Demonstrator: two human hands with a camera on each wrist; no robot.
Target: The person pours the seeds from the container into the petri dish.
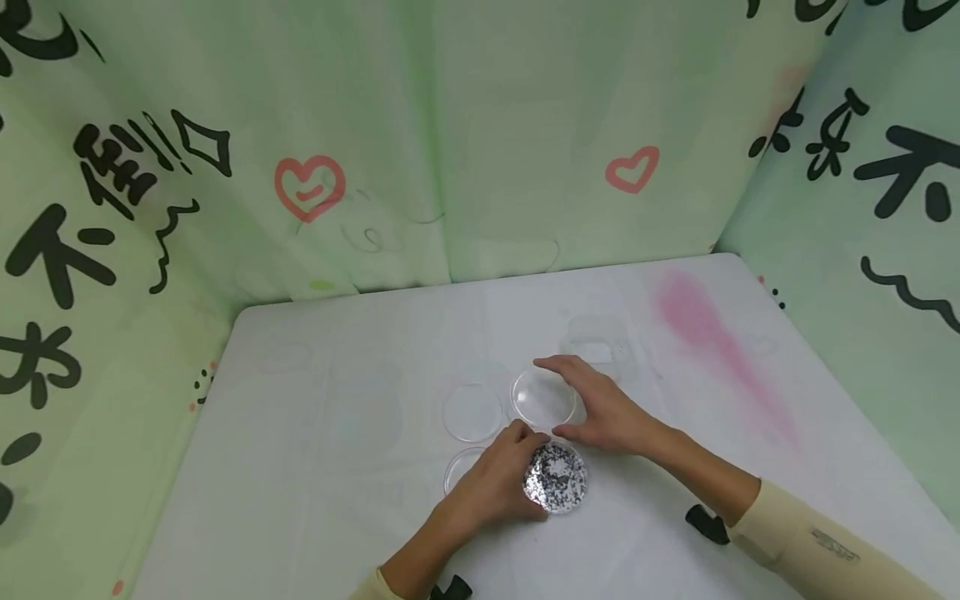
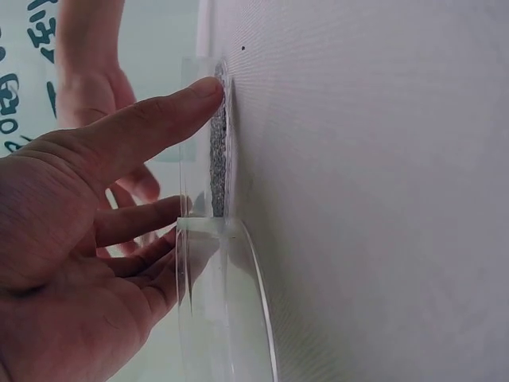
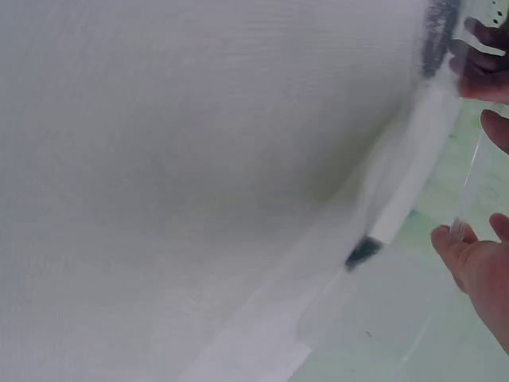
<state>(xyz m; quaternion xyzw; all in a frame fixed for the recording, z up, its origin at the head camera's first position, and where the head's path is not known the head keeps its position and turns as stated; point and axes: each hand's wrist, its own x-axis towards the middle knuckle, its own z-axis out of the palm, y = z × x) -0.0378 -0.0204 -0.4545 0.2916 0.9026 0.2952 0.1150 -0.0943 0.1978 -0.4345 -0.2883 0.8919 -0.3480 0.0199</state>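
Note:
My left hand grips the side of a clear petri dish that holds black and silvery granules. Thumb and fingers lie round its wall, and in the left wrist view the granules form a grey band low inside. Just behind, my right hand holds a clear petri dish lid by its edge between thumb and fingers. Seen edge-on, that lid appears as a thin line in the right wrist view. A third clear round piece lies to the left, and a fourth is partly hidden by my left hand.
A clear plastic box-like piece lies behind my right hand on the white-covered table. A pink stain marks the cloth at the right. Green curtains with black writing and red hearts stand around the table.

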